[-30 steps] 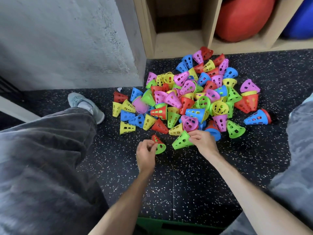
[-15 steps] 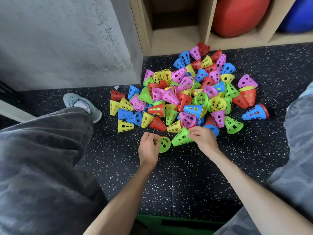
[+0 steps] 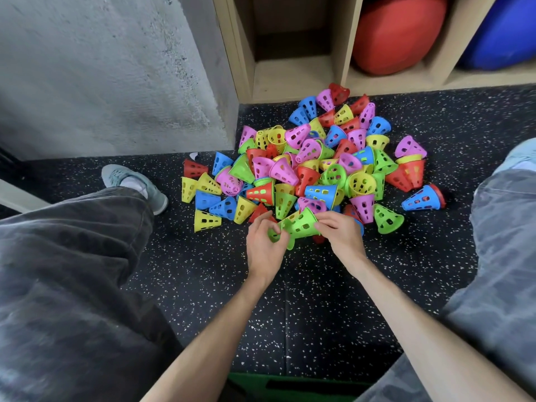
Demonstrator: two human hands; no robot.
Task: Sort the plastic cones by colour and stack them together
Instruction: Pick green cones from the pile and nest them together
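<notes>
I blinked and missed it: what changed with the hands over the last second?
The left hand and right hand brought their two green cones together, one nesting into the other. Both hands kept their grip. The mixed pile stayed put.

Both bare forearms reach forward from the bottom of the view and converge toward the middle. The left hand (image 3: 265,245) lies back-up, its fingers curled in a pinching grip on a green cone (image 3: 275,237). The right hand (image 3: 340,235) sits just beside it (slightly farther forward), wrist bent inward, thumb and fingertips closed on a second green cone (image 3: 303,224). The two hands are close together, nearly touching across what they hold.
</notes>
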